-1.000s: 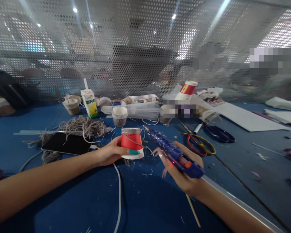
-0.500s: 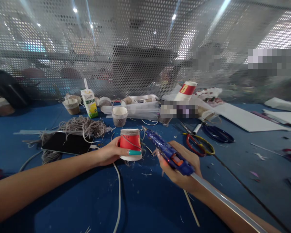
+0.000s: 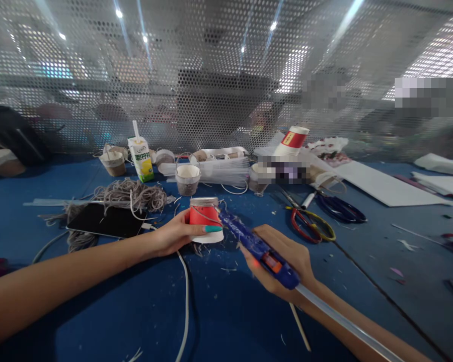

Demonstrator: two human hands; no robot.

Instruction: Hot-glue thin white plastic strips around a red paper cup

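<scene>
My left hand (image 3: 179, 232) grips a red and white paper cup (image 3: 203, 216), which is upside down with its white rim lowest. Grey cord is wound around the cup's narrow upper end, and a strand slants down across its red side. In my right hand (image 3: 281, 256) is a blue hot glue gun (image 3: 249, 239) with a long clear glue stick (image 3: 347, 322) out of its back. The gun's nozzle meets or nearly meets the cup's right side, near the cord. A small red light glows by my right fingers.
Grey yarn (image 3: 132, 195) and a black phone (image 3: 103, 221) with a white cable (image 3: 186, 296) lie to the left. Behind stand a juice carton (image 3: 141, 160) and a small cord-wrapped cup (image 3: 187, 181). Scissors (image 3: 305, 226), a dark cable coil (image 3: 342, 208) and a white board (image 3: 388, 183) are at right.
The glue gun's nozzle has come left and down from beside the cup to its right side. The cup has tilted a little in my left hand.
</scene>
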